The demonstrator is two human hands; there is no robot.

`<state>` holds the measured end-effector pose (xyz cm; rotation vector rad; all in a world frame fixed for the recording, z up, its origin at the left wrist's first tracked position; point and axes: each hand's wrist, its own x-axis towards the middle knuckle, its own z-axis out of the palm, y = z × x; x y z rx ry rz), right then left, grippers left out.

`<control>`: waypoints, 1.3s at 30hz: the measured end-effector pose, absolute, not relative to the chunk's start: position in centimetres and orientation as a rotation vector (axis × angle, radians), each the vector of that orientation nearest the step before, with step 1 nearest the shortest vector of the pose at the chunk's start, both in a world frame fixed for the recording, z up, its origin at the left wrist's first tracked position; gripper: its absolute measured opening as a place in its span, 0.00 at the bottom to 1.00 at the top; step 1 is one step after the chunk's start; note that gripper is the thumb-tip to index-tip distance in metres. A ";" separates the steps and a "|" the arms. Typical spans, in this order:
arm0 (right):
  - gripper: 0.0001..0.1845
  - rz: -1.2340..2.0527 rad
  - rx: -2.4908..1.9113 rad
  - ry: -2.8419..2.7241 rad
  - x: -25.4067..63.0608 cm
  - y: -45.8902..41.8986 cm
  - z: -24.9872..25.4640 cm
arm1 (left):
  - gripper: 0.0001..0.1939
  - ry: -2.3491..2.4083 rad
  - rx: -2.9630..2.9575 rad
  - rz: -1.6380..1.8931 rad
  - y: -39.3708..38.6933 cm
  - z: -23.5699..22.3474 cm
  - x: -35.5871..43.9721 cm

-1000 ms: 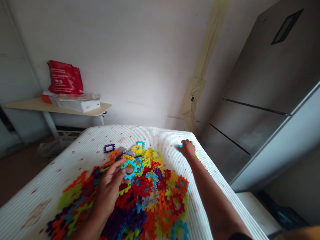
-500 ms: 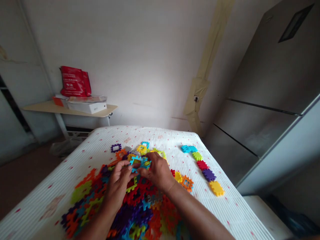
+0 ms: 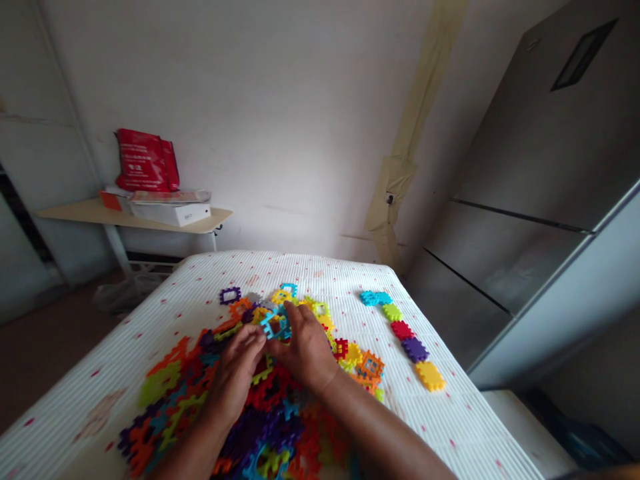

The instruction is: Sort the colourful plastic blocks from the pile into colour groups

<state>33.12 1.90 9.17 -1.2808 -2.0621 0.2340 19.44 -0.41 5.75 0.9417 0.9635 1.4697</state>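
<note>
Between my two hands are light-blue interlocking plastic tiles (image 3: 270, 325), raised over a heap of similar toothed pieces. My left hand (image 3: 240, 360) pinches the left side of the blue tiles between thumb and fingertips. From the right, my right hand (image 3: 307, 343) grips their other side, its fingers covering part of them. How the blue pieces are joined is partly hidden. The colourful heap (image 3: 265, 427) of red, purple, orange, green and yellow tiles spreads beneath both hands and forearms.
On the table's white dotted cover (image 3: 320, 267), a row of tiles runs down the right side: blue (image 3: 375, 298), green (image 3: 393, 312), red (image 3: 401, 329), purple (image 3: 415, 349) and yellow (image 3: 430, 376). A side table (image 3: 75, 212) holds a red bag (image 3: 145, 163). A refrigerator (image 3: 515, 213) stands right.
The blue tiles have turned between my hands and now show at a steeper slant. My right hand has shifted slightly, its fingers more upright. The view has moved a little.
</note>
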 end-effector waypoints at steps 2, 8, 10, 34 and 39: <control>0.34 0.243 -1.332 -1.961 35.8 4.1 9.8 | 0.13 1.031 1.008 1.494 -0.3 5.7 19.4; 0.29 0.038 -2.090 -1.655 45.8 11.0 11.6 | 0.14 1.322 1.912 1.383 -0.1 4.9 19.6; 0.27 0.023 -2.221 -1.679 47.6 12.0 11.4 | 0.17 1.397 2.192 1.231 -0.1 4.6 19.8; 0.17 -0.182 -2.351 -1.885 45.2 13.7 4.7 | 0.22 1.680 2.476 0.599 -0.7 5.0 20.6; 0.15 -0.201 -2.346 -1.905 45.1 14.1 4.0 | 0.22 1.692 2.499 0.574 -0.5 4.7 20.5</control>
